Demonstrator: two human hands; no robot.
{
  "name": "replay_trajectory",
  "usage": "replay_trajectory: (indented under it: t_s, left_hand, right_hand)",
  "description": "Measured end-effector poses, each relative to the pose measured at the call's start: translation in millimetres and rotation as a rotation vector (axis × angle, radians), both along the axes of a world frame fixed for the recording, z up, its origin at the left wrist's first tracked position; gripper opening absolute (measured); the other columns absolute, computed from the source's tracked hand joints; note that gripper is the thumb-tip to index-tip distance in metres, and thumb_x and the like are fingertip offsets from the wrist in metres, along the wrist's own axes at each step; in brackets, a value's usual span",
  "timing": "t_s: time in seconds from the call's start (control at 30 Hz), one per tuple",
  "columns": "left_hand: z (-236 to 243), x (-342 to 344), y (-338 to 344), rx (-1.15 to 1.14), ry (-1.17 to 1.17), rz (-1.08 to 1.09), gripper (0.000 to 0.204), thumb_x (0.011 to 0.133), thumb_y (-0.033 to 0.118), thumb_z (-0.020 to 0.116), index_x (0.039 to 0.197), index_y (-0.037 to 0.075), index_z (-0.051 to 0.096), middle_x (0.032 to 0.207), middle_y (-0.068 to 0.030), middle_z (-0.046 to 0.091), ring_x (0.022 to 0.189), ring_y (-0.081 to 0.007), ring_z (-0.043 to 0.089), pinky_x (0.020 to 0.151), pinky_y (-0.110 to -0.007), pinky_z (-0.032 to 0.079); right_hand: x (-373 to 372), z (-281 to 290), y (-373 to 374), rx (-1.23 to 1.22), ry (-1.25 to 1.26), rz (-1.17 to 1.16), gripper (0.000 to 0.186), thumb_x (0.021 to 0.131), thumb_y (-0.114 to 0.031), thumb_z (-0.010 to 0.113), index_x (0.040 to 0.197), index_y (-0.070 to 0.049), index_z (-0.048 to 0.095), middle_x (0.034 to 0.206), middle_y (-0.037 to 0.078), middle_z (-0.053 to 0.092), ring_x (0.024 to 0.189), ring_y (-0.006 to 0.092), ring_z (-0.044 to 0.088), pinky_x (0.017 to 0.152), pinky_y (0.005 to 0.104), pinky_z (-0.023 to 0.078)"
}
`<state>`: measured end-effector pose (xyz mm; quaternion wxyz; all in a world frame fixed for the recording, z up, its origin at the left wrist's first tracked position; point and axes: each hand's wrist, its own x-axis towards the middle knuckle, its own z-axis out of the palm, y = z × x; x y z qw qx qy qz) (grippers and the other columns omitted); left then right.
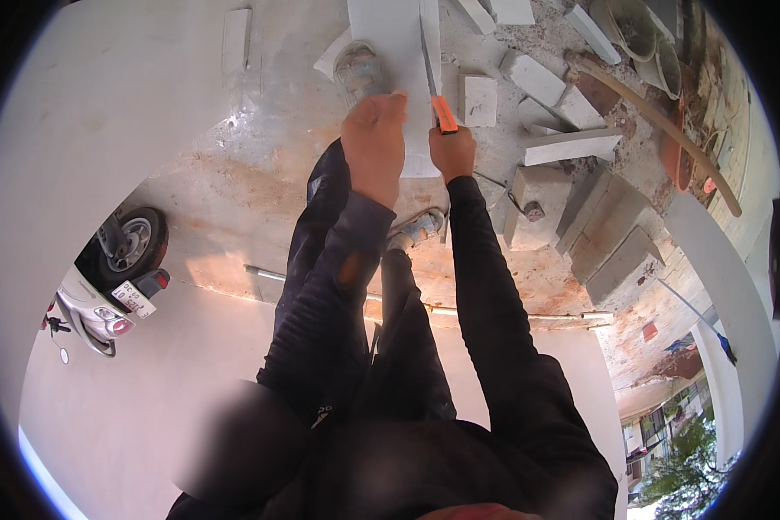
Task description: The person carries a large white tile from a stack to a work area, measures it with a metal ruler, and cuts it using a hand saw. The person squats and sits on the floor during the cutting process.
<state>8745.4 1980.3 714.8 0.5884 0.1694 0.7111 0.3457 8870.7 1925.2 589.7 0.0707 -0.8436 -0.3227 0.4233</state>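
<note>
My right hand (452,154) grips the orange handle (445,115) of a hand saw, whose long blade (427,56) lies along a white board (386,24) at the top middle. My left hand (374,143) is closed over the board, left of the handle; whether its fingers hold anything is hidden. One of my shoes (360,69) is on or against the board just beyond that hand, and the other (416,227) stands lower down, between my dark-sleeved forearms.
Several white block offcuts (533,80) lie to the right, with buckets (624,26), a long curved wooden strip (667,121) and stacked grey blocks (605,227). A parked scooter (104,314) stands at left by a pale wall (147,390). A blue-handled tool (724,342) leans at right.
</note>
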Motion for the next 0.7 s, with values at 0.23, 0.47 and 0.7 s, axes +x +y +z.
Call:
replay_trajectory:
  t_s: [0.23, 0.47, 0.7]
  left_hand:
    - [12, -18, 7, 0.069, 0.084, 0.076, 0.024, 0.083, 0.021, 0.062, 0.075, -0.001, 0.062, 0.069, -0.0024, 0.057, 0.067, -0.0099, 0.049, 0.065, -0.026, 0.039]
    - [-7, -3, -16, 0.000, 0.022, -0.043, 0.026, 0.083, 0.029, 0.065, 0.089, 0.004, 0.065, 0.085, -0.0035, 0.064, 0.084, -0.0138, 0.060, 0.076, -0.027, 0.042]
    - [14, -30, 7, -0.022, 0.050, 0.036, 0.027, 0.082, 0.029, 0.064, 0.090, 0.003, 0.065, 0.086, -0.0045, 0.065, 0.087, -0.0147, 0.061, 0.077, -0.028, 0.043]
  right_hand:
    - [-30, 86, -122, 0.128, 0.110, 0.053, 0.017, 0.078, -0.012, 0.059, 0.082, 0.003, 0.065, 0.068, 0.022, 0.062, 0.068, 0.0367, 0.066, 0.060, 0.0416, 0.048]
    - [1, 9, -24, 0.000, 0.044, 0.011, 0.020, 0.077, -0.017, 0.057, 0.077, 0.002, 0.063, 0.075, 0.026, 0.063, 0.076, 0.0448, 0.062, 0.068, 0.0456, 0.049]
    - [-35, 73, -116, 0.091, 0.159, -0.013, 0.022, 0.078, -0.016, 0.057, 0.089, 0.001, 0.067, 0.073, 0.025, 0.063, 0.075, 0.0419, 0.064, 0.066, 0.0418, 0.051]
